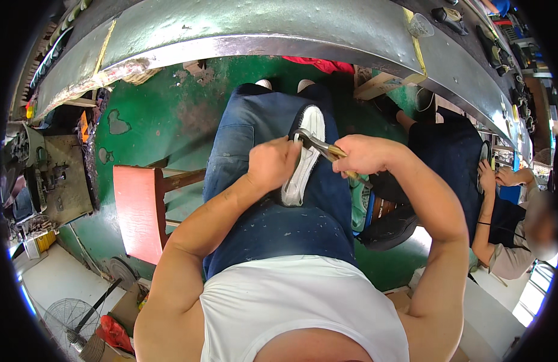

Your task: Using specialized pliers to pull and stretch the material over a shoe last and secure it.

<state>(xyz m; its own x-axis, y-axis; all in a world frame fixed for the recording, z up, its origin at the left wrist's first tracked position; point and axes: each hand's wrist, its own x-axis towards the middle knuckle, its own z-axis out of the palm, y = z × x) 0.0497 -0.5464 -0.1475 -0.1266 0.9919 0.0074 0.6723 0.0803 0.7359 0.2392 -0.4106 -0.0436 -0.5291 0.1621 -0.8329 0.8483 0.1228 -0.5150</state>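
Observation:
Across my lap lies a shoe (314, 123), bottom side up, showing a whitish underside with a dark rim. My right hand (361, 154) is closed around the handles of a pair of metal pincers (313, 140). Their curved jaws rest at the left edge of the shoe, near its middle. My left hand (272, 161) is closed at that same edge, thumb and fingers beside the jaws. What those fingers pinch is hidden, though they press on the shoe's side. The heel end points toward my body.
A metal-topped bench (261, 24) curves across in front of me. At left stands a red-seated chair (138, 208), with a machine (62, 175) beyond it and a fan (68, 323) lower down. On the right sits a co-worker (514, 241) handling something dark.

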